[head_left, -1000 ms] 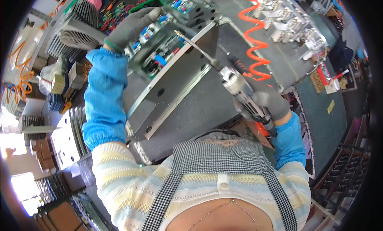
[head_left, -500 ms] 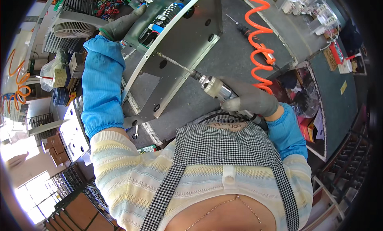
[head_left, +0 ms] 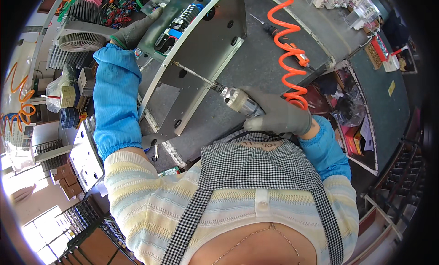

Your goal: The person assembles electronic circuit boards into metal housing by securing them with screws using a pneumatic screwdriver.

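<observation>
My right hand (head_left: 282, 113), in a grey glove, is wrapped round a power screwdriver (head_left: 238, 99) with a silver front. Its long thin bit (head_left: 194, 73) points up and left, and the tip meets the metal chassis (head_left: 219, 38) near its rim. Dark round holes dot this bent sheet-metal housing, which is propped up at a tilt. At its far left side my gloved left hand (head_left: 137, 29) grips the edge, with some fingers hidden. Inside the chassis, beside that hand, are a coil (head_left: 188, 14) and blue and black electrical parts (head_left: 167, 38).
An orange coiled hose (head_left: 292, 59) hangs at the right, by a second screwdriver (head_left: 267, 29) lying on the dark bench (head_left: 256, 59). A wrench (head_left: 156, 153) lies near my apron. Transparent-cased parts (head_left: 361, 13) stand far right; a fan guard (head_left: 81, 42) and small boxes (head_left: 68, 96) are left.
My right hand and the screwdriver have shifted slightly left, along with the chassis. The bit tip stays at the same spot near the rim. My left hand keeps its hold.
</observation>
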Demonstrator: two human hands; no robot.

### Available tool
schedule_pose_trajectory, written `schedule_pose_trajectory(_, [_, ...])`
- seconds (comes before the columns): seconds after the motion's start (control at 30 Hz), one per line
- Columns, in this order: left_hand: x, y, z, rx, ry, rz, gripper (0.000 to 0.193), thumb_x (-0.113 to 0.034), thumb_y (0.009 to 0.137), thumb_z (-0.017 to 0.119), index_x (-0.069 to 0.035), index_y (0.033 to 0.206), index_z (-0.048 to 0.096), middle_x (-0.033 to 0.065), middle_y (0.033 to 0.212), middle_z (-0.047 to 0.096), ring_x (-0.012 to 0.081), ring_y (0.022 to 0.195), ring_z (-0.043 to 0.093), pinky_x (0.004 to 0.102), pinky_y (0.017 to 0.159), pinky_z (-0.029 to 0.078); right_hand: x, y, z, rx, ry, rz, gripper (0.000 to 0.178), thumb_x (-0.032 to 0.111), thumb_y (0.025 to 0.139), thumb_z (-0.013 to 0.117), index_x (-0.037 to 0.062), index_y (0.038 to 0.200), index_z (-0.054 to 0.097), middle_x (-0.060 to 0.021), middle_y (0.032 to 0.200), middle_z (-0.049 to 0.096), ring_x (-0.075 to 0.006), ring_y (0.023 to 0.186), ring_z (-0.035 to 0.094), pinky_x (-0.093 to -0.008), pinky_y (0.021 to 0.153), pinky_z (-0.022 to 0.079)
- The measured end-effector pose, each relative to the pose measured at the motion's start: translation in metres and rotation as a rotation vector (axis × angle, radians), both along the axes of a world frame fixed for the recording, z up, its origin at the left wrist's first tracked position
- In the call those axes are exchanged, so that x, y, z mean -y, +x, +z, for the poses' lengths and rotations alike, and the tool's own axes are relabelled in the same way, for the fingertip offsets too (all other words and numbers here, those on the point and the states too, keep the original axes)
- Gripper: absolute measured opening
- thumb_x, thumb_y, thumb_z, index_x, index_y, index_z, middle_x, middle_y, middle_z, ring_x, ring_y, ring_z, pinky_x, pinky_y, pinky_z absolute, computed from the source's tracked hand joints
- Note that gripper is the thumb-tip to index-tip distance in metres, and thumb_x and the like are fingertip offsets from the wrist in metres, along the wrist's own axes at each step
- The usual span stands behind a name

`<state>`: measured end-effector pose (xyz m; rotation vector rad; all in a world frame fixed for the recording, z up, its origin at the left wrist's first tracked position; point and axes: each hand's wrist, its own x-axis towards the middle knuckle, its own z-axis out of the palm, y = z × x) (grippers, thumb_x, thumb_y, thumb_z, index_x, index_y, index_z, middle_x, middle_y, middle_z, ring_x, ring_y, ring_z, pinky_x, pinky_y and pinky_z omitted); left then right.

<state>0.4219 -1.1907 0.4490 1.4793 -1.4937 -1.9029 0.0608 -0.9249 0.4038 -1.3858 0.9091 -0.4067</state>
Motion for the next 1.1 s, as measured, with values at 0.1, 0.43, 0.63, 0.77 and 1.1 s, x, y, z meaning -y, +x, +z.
schedule_pose_trajectory(0.1, [-0.004, -0.004, 0.008, -0.021, 0.041, 0.025, 0.062, -0.052, 0.099, 0.064, -0.005, 0.139, 0.059, 0.0095, 0.127, 0.069, 0.0137, 0.104, 0.068, 0.0271, 0.089, 0.058, -0.013, 0.012, 0.001, -0.139, -0.219, -0.036, 0.087, 0.037, 0.079, 0.077, 0.0004, 0.15, 0.04, -0.019, 0.116, 0.066, -0.0292, 0.104, 0.066, -0.0402, 0.093, 0.052])
schedule_pose_trajectory(0.43, [0.012, 0.001, 0.004, -0.231, 0.152, 0.061, 0.063, -0.052, 0.099, 0.064, -0.005, 0.14, 0.056, 0.01, 0.128, 0.069, 0.0139, 0.105, 0.068, 0.0273, 0.093, 0.057, -0.019, 0.004, 0.032, 0.279, 0.394, -0.077, 0.072, 0.033, 0.085, 0.071, 0.001, 0.144, 0.046, -0.0058, 0.094, 0.061, -0.0078, 0.067, 0.058, -0.0236, 0.057, 0.048])
schedule_pose_trajectory(0.63, [0.013, -0.018, 0.003, 0.005, 0.01, -0.087, 0.059, -0.053, 0.101, 0.062, -0.007, 0.138, 0.058, 0.0059, 0.121, 0.072, 0.0116, 0.1, 0.068, 0.0264, 0.086, 0.057, -0.027, -0.002, 0.039, 0.271, 0.392, -0.147, 0.056, 0.038, 0.087, 0.071, 0.0004, 0.125, 0.058, -0.0056, 0.087, 0.063, -0.0101, 0.067, 0.062, -0.025, 0.058, 0.052])
schedule_pose_trajectory(0.77, [0.009, -0.009, 0.005, -0.009, 0.017, -0.062, 0.06, -0.054, 0.1, 0.061, -0.007, 0.137, 0.061, 0.0061, 0.119, 0.073, 0.0121, 0.098, 0.068, 0.0264, 0.085, 0.057, -0.027, 0.002, 0.035, 0.338, 0.409, -0.136, 0.05, 0.043, 0.087, 0.074, 0.001, 0.112, 0.063, -0.0055, 0.084, 0.064, -0.0113, 0.063, 0.063, -0.0257, 0.053, 0.052])
schedule_pose_trajectory(1.1, [-0.006, -0.017, 0.013, 0.084, 0.006, 0.035, 0.066, -0.057, 0.099, 0.062, -0.003, 0.137, 0.06, 0.0099, 0.117, 0.073, 0.0155, 0.093, 0.071, 0.0289, 0.085, 0.058, -0.015, -0.003, 0.04, 0.322, 0.458, -0.104, 0.058, 0.051, 0.091, 0.072, 0.0001, 0.118, 0.062, -0.0085, 0.086, 0.064, -0.0111, 0.062, 0.064, -0.025, 0.053, 0.054])
